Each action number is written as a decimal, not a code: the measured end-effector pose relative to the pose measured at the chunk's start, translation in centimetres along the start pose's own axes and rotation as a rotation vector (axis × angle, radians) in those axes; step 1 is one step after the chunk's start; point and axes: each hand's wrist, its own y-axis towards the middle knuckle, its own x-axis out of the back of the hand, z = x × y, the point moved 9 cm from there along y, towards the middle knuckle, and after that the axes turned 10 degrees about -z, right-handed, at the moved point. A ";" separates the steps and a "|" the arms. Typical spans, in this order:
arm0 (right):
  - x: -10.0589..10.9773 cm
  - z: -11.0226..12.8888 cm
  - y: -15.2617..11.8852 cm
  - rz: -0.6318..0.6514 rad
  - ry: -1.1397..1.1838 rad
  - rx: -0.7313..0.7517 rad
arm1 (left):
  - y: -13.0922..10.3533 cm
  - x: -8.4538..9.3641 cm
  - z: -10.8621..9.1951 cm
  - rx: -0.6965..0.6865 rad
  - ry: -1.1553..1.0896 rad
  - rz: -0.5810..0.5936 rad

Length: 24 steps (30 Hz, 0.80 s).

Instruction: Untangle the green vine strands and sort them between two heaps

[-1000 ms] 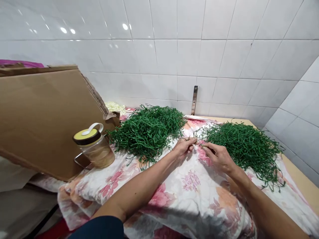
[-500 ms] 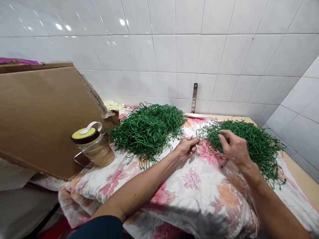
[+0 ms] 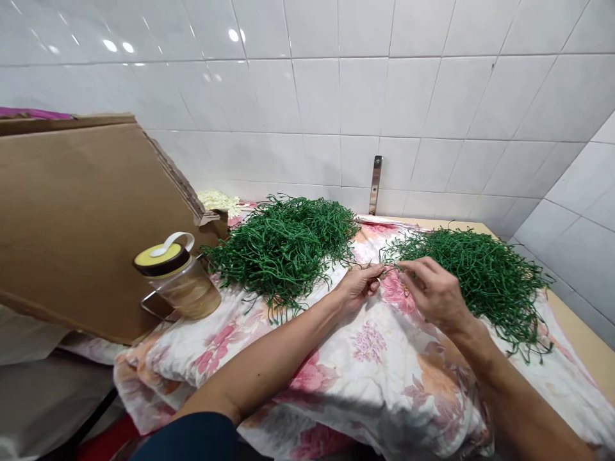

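Bringing the right hand (image 3: 438,293) in near the left hand (image 3: 356,286), slightly apart, pinching thin green stems (image 3: 391,265) in both above the flowered cloth (image 3: 368,378), so now working 2-handed.

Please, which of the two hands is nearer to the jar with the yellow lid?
The left hand is nearer, to the right of the jar; the right hand is farther right, by the right-side green pile.

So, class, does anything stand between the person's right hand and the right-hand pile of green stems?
Nothing visible does: the right hand is right at the near left side of the right-hand pile. The lidded jar and cardboard box stand left, past the left-hand pile.
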 end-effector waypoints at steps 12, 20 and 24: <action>-3.4 -1.5 -1.9 0.124 0.068 -0.052 | -0.5 -0.7 0.8 0.032 0.070 0.054; -4.0 -2.5 -1.8 0.131 0.225 -0.237 | -0.5 -0.8 0.6 0.034 0.064 0.067; -3.7 -3.7 -1.9 0.126 0.399 -0.422 | -0.6 -0.7 0.4 0.031 0.066 0.064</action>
